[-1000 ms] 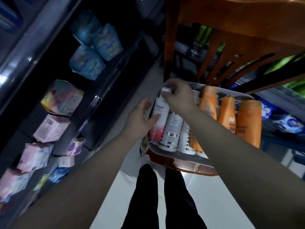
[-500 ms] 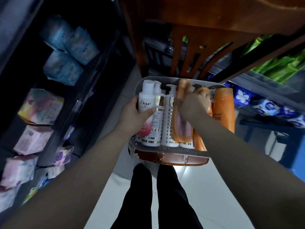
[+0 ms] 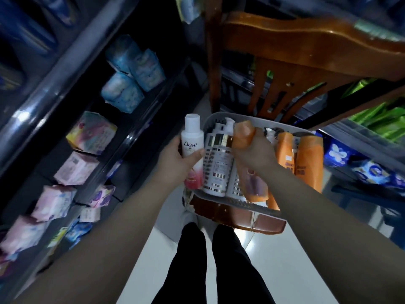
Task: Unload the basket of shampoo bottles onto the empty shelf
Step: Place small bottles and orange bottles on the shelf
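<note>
Bare forearms, no sleeves; black trousers (image 3: 219,266).

left hand (image 3: 177,160) grips white bottle (image 3: 192,139) | right hand (image 3: 255,153) grips orange bottle (image 3: 243,135)

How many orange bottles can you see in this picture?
3. The held orange bottle is gripped by the right hand over the basket; the middle orange bottle and the rightmost orange bottle stand side by side at its right end. The forearm may hide more.

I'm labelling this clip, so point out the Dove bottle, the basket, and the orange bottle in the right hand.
Dove bottle (image 3: 190,144): head view, white body at the logo.
basket (image 3: 230,202): head view, near rim.
orange bottle (image 3: 243,137): head view, its orange upper end.
</note>
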